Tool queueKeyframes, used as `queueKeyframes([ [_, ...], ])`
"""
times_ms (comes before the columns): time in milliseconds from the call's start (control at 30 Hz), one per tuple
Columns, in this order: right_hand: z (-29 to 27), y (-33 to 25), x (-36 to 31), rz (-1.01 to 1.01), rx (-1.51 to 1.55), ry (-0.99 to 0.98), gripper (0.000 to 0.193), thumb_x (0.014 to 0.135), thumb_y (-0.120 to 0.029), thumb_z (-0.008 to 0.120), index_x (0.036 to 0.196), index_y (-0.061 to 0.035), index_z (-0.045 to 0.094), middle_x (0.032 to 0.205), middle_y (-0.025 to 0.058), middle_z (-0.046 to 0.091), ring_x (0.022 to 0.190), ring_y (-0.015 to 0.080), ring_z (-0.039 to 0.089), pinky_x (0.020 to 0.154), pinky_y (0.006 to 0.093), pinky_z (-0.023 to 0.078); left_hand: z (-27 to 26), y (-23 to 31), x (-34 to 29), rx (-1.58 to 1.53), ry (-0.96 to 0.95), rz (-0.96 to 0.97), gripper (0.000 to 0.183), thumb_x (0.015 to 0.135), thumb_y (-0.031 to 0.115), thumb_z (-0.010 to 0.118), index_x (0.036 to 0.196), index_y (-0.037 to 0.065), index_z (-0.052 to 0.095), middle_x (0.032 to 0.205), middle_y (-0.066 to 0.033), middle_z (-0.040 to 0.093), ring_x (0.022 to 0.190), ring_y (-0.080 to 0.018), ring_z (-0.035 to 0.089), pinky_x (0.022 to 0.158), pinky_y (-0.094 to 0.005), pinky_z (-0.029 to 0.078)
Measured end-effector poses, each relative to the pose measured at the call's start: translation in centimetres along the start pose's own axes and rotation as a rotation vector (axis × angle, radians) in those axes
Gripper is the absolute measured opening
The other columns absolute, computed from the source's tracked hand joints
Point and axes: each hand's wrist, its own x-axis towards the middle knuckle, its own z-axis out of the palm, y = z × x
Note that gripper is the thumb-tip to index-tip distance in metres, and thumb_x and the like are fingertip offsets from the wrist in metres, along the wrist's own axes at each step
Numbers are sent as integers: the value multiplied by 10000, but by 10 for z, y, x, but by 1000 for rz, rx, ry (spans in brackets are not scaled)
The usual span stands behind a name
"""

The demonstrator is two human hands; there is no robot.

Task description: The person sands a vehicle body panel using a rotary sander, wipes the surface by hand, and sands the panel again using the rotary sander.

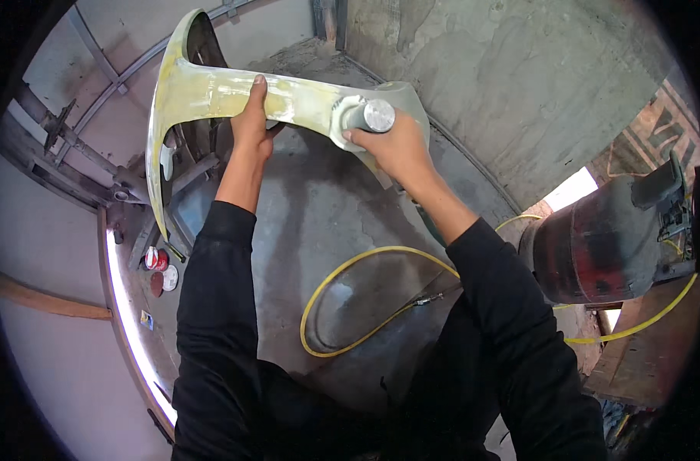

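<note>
Curved panel (234, 96), one, yellowish and white in patches, flaring broadly at its left end; raised before the person, above the floor (319, 207), its narrower band running between the two hands. Left hand (250, 131), closed about the lower edge of that band: thumb flat on the near face, fingers largely hidden behind. Right hand (402, 154), near the panel's right end, wrapped around a cylindrical tool (379, 115) with a bright round top and a pale pad beneath; thumb on the near side, the other fingers mostly out of sight. The pad appears to meet the panel's face, though exact contact cannot be told. Step in hand, by judgement: working the panel's surface with the tool, the left hand serving as support. The next move seems to call for a firm left hold and the pad kept flat along the curve. Also present: yellow hose (302, 319), looped on the floor, with a metal coupling (428, 300); dark reddish tank (588, 238), at right; red-and-white container (156, 259), at left.
</note>
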Motion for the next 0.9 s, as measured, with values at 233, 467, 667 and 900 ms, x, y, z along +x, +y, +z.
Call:
queueKeyframes([
  [233,14,1,-5,-78,19,-3,462,739,-268,833,1100,-8,710,1032,203,732,997,361,700,862,424,532,-2,-2,-2,-14,-4,-9,548,937,417,697,1358,118,514,1286,-83,615,1178,-263,604,1004,-555,459],
  [467,-7,10,3,147,36,10,449,729,-289,839,1071,-21,727,995,192,745,932,331,724,818,407,543,-5,-6,6,-23,-10,31,558,932,412,701,1369,124,506,1306,-76,604,1178,-270,601,1017,-559,445],
  [667,12,0,-8,45,27,-41,481,725,-305,845,1086,-12,716,1016,206,736,972,358,710,841,419,540,-2,-2,-2,-4,27,4,572,925,411,710,1375,124,505,1287,-75,616,1177,-266,601,1017,-566,442],
  [900,4,9,-4,3,47,-10,473,738,-298,836,1077,7,710,996,201,739,943,341,718,821,407,540,-6,-3,7,-21,28,22,590,897,385,754,1354,96,518,1284,-73,595,1179,-245,572,1009,-589,434],
])
